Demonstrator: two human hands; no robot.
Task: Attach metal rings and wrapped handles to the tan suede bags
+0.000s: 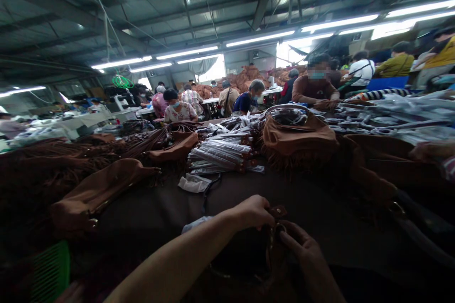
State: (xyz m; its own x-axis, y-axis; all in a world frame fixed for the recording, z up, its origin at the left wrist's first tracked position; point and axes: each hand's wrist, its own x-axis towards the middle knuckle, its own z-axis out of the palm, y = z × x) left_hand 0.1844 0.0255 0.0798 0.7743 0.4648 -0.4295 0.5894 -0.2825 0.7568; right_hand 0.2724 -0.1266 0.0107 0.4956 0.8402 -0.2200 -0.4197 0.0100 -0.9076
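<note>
fingers (267, 218) of both hands (253, 210) (308, 249) grip a brown bag (274, 265) over the dark tabletop (236, 191), under tube lights (261, 39) and beamed roof (165, 2).

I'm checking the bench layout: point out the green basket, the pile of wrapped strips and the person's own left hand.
Green basket (51, 270): head view, on its slotted side.
Pile of wrapped strips (219, 152): head view, near its middle.
Left hand (253, 212): head view, on the back of the hand.

The near tab (278, 211) looks leather-like. The near-left handbag (97, 191) is matt. The far straps (220, 154) carry glossy, creased plastic wrap.
</note>
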